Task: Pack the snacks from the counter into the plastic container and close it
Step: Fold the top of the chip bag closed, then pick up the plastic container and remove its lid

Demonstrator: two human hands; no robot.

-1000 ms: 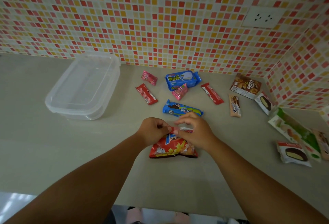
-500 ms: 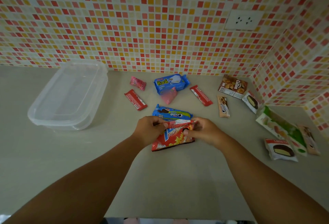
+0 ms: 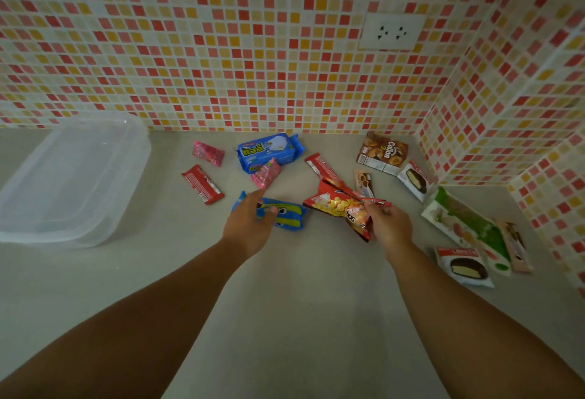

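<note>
My right hand [image 3: 387, 223] grips the red potato-chip bag [image 3: 340, 205] by one end and holds it tilted above the counter. My left hand [image 3: 250, 224] hovers with fingers apart over the blue Oreo pack [image 3: 289, 215], touching or nearly touching it. The clear plastic container [image 3: 68, 177], lid on, sits at the far left by the wall. Other snacks lie scattered: a blue wafer pack [image 3: 269, 151], two pink candies [image 3: 209, 153] [image 3: 266, 173], two red bars [image 3: 202, 184] [image 3: 321, 166] and a brown Collon box [image 3: 383, 153].
More snacks lie at the right by the tiled corner: a small beige packet [image 3: 364, 183], two chocolate pie packs [image 3: 414, 180] [image 3: 465, 267], a green-and-white pack [image 3: 465, 224] and a brown bar [image 3: 516, 246]. A wall socket [image 3: 391, 32] is above.
My left hand let go of the chip bag and moved left over the Oreo pack. My right hand carried the bag up and to the right. The camera tilted upward.
</note>
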